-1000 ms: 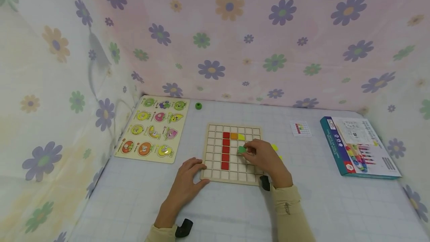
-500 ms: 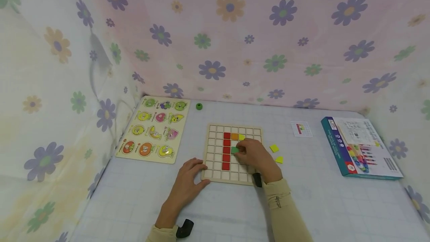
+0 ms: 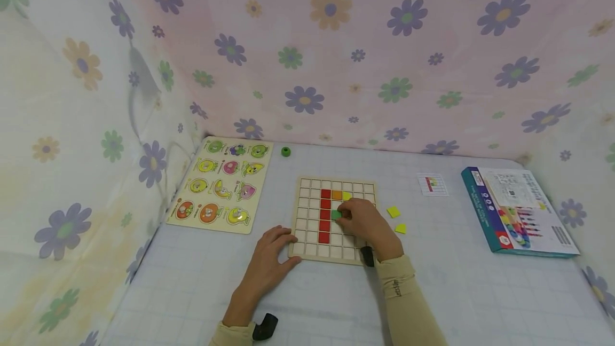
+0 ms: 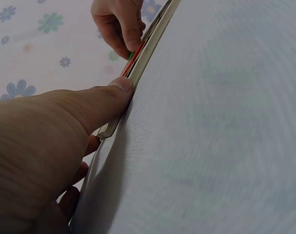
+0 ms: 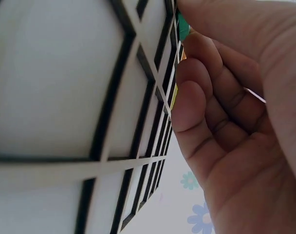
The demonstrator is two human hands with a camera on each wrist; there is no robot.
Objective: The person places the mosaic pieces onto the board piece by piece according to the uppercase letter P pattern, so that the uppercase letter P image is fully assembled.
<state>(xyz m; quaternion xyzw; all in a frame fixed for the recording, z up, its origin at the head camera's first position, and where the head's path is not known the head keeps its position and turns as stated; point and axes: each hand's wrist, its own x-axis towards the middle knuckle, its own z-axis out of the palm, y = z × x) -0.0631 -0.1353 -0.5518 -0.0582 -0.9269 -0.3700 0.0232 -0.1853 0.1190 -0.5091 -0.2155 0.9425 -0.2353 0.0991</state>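
A square wooden grid board (image 3: 314,225) lies flat, with a column of several red tiles (image 3: 324,226) in its cells. Right of the top red one come an orange tile (image 3: 337,195) and a yellow tile (image 3: 347,196). My right hand (image 3: 367,223) pinches a green tile (image 3: 336,215) over the cell just right of the middle red tile; its fingertips are right at the grid. At the board's near left corner rests my left hand (image 3: 266,255), thumb against the front edge and fingers along the left side. The left wrist view shows its thumb (image 4: 121,87) touching the edge.
Two yellow pieces (image 3: 393,212) lie right of the board. Farther right are a small pattern card (image 3: 432,185) and a flat printed box (image 3: 523,212). On the left is a fruit puzzle board (image 3: 218,186), with a small green bead (image 3: 285,151) near its top corner.
My right hand has moved left with the green tile to the cell beside the red column, uncovering the loose yellow pieces. My left hand has stayed at the board's corner.
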